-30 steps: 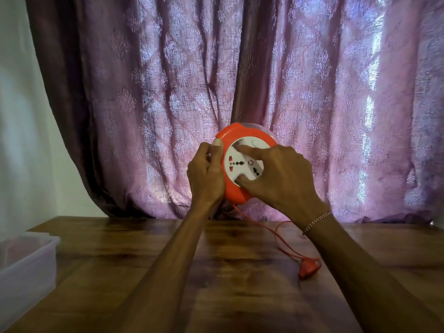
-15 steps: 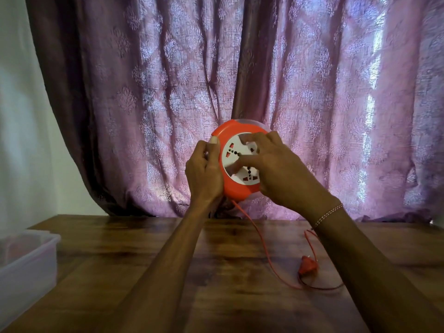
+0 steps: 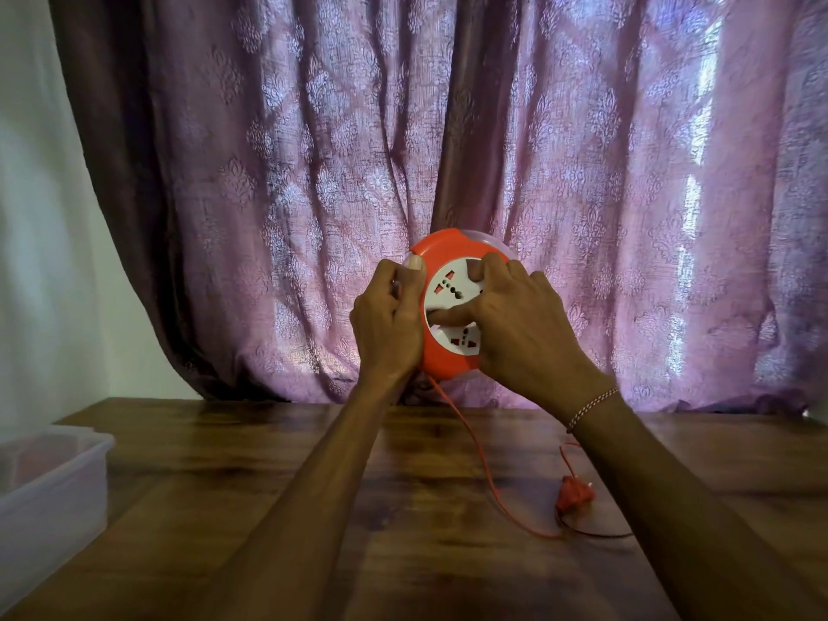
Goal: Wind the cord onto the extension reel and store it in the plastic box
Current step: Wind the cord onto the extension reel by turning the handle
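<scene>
I hold a round orange extension reel with a white socket face upright above the wooden table. My left hand grips its left rim, thumb on the front edge. My right hand lies over the socket face, fingers pressed into the white centre. A thin orange cord drops from the reel's bottom to the table, loops near my right forearm and ends in an orange plug lying on the wood. A translucent plastic box stands at the table's left edge.
A purple patterned curtain hangs right behind the reel, along the table's far edge. A pale wall lies to the left.
My right hand has turned on the socket face, which has rotated. The loose cord has shortened and the plug has slid a little on the table.
</scene>
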Motion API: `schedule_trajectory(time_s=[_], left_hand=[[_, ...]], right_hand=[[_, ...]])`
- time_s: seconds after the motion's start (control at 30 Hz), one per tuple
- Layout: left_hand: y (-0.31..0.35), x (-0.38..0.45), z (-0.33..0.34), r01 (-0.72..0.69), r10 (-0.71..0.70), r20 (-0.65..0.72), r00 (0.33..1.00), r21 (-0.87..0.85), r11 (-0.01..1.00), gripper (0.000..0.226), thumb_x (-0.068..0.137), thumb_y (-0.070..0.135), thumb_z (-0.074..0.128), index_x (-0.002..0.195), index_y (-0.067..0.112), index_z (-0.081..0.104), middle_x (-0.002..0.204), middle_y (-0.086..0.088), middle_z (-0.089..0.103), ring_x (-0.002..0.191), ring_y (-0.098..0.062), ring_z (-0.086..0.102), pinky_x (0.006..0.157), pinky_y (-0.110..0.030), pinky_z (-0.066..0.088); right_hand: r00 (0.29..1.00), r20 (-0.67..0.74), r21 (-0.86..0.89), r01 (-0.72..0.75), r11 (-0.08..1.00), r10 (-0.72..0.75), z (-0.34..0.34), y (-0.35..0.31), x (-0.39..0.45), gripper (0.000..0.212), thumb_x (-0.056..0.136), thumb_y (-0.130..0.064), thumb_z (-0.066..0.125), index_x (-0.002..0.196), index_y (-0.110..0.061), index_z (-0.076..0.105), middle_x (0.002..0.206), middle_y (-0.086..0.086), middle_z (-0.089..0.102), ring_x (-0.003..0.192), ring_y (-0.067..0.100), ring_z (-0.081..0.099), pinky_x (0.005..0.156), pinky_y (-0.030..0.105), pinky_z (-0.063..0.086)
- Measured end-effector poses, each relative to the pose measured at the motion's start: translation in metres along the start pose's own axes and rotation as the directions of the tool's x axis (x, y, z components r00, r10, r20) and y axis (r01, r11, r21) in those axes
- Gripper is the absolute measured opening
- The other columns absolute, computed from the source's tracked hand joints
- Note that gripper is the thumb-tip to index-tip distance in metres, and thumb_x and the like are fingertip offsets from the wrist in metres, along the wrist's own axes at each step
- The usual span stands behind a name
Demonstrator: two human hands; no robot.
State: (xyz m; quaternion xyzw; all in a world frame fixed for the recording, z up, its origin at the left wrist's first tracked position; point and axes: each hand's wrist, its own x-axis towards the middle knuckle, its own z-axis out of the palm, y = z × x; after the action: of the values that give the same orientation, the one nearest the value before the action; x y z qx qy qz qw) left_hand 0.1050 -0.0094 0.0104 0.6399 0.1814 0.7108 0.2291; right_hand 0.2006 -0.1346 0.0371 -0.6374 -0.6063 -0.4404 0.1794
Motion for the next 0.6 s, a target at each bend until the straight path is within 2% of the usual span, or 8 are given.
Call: schedule_trajectory(time_s=[0.07, 0.17, 0.23, 0.3, 0.4, 0.5, 0.6], left_hand=[[0.000, 0.000, 0.000, -0.001, 0.001, 0.007, 1.000, 0.001, 1.000, 0.038, 0.101, 0.055, 0.049, 0.067, 0.038, 0.047, 0.059, 0.014, 0.055, 0.063, -0.017, 0.051, 0.064, -0.046, 0.047], [0.000, 0.000, 0.000, 0.034, -0.035, -0.015, 0.999, -0.045, 0.998, 0.042, 0.101, 0.053, 0.048, 0.067, 0.030, 0.042, 0.058, 0.008, 0.047, 0.063, -0.022, 0.045, 0.066, -0.056, 0.047], [0.000, 0.000, 0.001, 0.079, -0.081, -0.026, 0.996, -0.093, 0.993, 0.046, 0.099, 0.057, 0.048, 0.067, 0.025, 0.041, 0.059, 0.006, 0.045, 0.065, -0.024, 0.046, 0.068, -0.061, 0.047], [0.003, -0.001, 0.001, 0.089, -0.092, -0.020, 0.996, -0.101, 0.991, 0.048, 0.096, 0.062, 0.046, 0.068, 0.024, 0.042, 0.062, 0.004, 0.049, 0.066, -0.024, 0.049, 0.069, -0.063, 0.048], [0.007, -0.002, 0.001, 0.077, -0.079, -0.018, 0.997, -0.088, 0.993, 0.047, 0.094, 0.064, 0.045, 0.066, 0.026, 0.043, 0.064, 0.002, 0.053, 0.068, -0.026, 0.052, 0.071, -0.060, 0.050], [0.006, -0.002, 0.000, 0.076, -0.077, -0.003, 0.997, -0.093, 0.993, 0.045, 0.096, 0.062, 0.045, 0.068, 0.026, 0.045, 0.067, -0.005, 0.055, 0.073, -0.035, 0.057, 0.074, -0.062, 0.051], [0.004, -0.001, -0.001, 0.069, -0.071, -0.011, 0.997, -0.081, 0.994, 0.045, 0.097, 0.060, 0.045, 0.070, 0.024, 0.046, 0.067, -0.002, 0.056, 0.072, -0.032, 0.057, 0.074, -0.062, 0.051]], right_hand=[[1.000, -0.002, 0.035, 0.005, 0.999, -0.005, 0.001, 0.001, -0.001, 0.046, 0.075, -0.030, 0.072, 0.116, -0.049, 0.065, 0.120, 0.015, 0.054, 0.108, 0.035, 0.053, 0.076, 0.043, 0.043], [0.999, -0.016, 0.117, -0.047, 0.992, 0.049, 0.000, 0.005, 0.001, 0.056, 0.074, -0.049, 0.050, 0.130, -0.051, 0.054, 0.109, 0.014, 0.059, 0.099, 0.033, 0.058, 0.074, 0.039, 0.048], [0.985, -0.103, 0.216, -0.116, 0.970, 0.141, 0.001, 0.007, 0.002, 0.060, 0.072, -0.058, 0.057, 0.131, -0.050, 0.053, 0.102, 0.008, 0.068, 0.091, 0.031, 0.064, 0.071, 0.036, 0.051], [0.956, -0.199, 0.261, -0.159, 0.952, 0.214, 0.002, 0.006, 0.001, 0.062, 0.066, -0.065, 0.065, 0.125, -0.046, 0.061, 0.091, 0.001, 0.075, 0.083, 0.030, 0.068, 0.068, 0.035, 0.053], [0.899, -0.287, 0.339, -0.228, 0.913, 0.331, 0.005, -0.001, 0.001, 0.067, 0.063, -0.074, 0.065, 0.119, -0.037, 0.067, 0.094, -0.001, 0.077, 0.080, 0.032, 0.069, 0.068, 0.037, 0.056], [0.881, -0.303, 0.351, -0.253, 0.902, 0.364, 0.010, -0.006, 0.000, 0.068, 0.067, -0.076, 0.061, 0.122, -0.036, 0.065, 0.103, -0.003, 0.076, 0.085, 0.029, 0.070, 0.072, 0.037, 0.056], [0.877, -0.278, 0.365, -0.281, 0.888, 0.392, 0.016, -0.009, 0.000, 0.070, 0.070, -0.077, 0.059, 0.126, -0.036, 0.062, 0.103, -0.002, 0.075, 0.088, 0.028, 0.069, 0.071, 0.036, 0.055]])
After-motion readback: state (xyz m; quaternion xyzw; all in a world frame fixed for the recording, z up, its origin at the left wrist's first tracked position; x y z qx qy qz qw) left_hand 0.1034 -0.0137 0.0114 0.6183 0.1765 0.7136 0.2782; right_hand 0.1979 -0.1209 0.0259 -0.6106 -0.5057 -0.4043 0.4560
